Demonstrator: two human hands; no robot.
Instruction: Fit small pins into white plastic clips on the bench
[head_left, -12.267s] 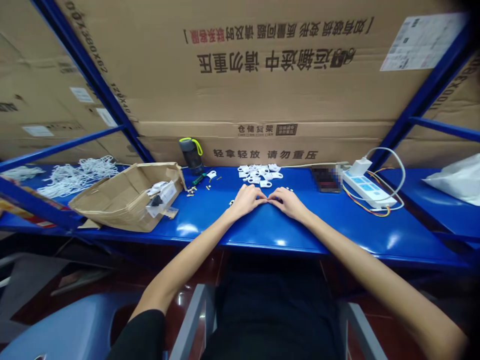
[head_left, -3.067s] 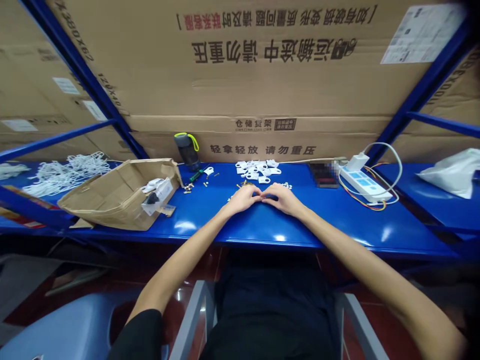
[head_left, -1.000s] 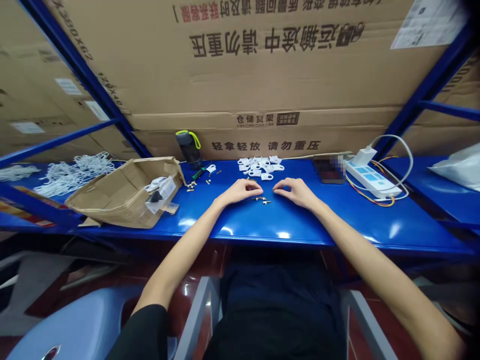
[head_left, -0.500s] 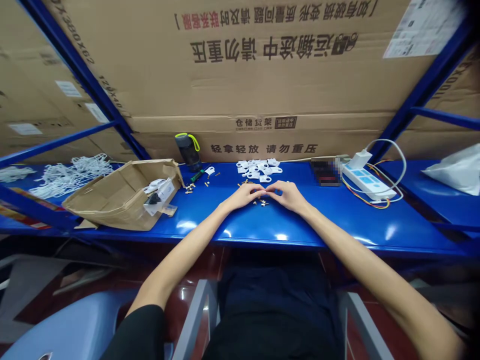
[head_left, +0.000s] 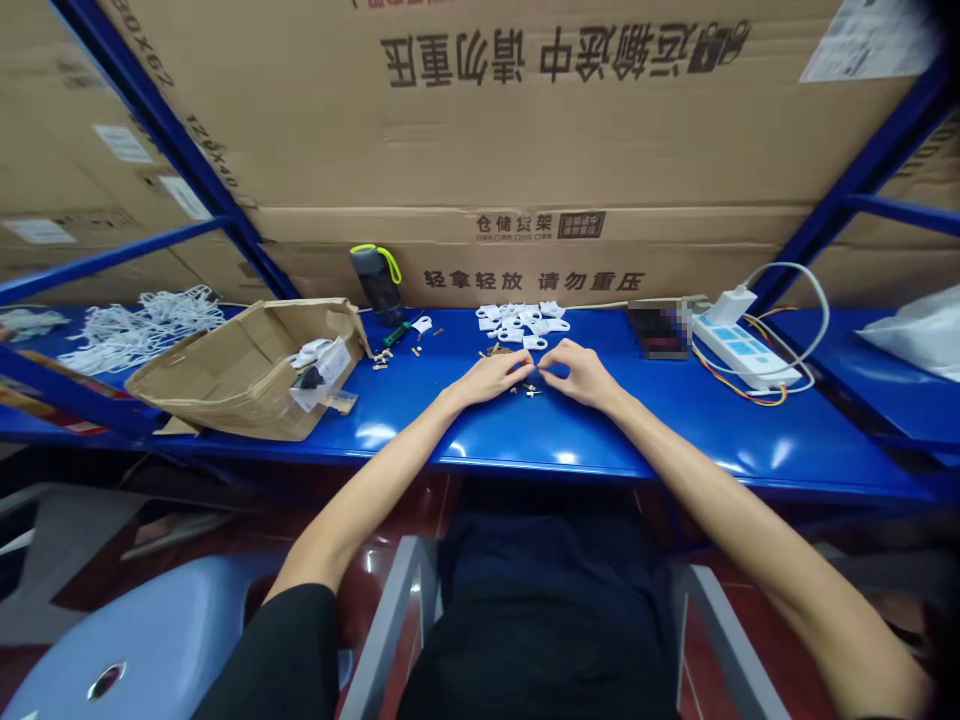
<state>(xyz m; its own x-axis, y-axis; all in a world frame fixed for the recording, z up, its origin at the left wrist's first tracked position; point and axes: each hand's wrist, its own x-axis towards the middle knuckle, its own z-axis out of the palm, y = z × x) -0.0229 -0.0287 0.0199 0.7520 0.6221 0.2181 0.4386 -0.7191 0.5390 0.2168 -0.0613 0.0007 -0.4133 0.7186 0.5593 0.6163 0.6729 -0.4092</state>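
Observation:
My left hand (head_left: pixel 491 378) and my right hand (head_left: pixel 576 373) meet fingertip to fingertip over the blue shelf board (head_left: pixel 420 425). Both are closed in a pinch; whatever lies between the fingers is too small to make out. Just below the fingertips are a few tiny brass-and-white parts (head_left: pixel 532 391). Small brass pieces (head_left: pixel 496 349) lie behind my left hand. A heap of white plastic pieces with ring-shaped ends (head_left: pixel 517 325) spreads beyond both hands.
An open cardboard box (head_left: pixel 225 385) stands to the left, with white cords (head_left: pixel 146 330) behind it. A dark bottle (head_left: pixel 379 285), a green-handled screwdriver (head_left: pixel 396 335) and small fittings (head_left: pixel 381 360) are nearby. On the right are a dark box (head_left: pixel 658 330) and a power strip (head_left: pixel 746 352).
The view has tipped slightly downward. My fingertips have come a little apart, and the right hand's fingers are now more bent.

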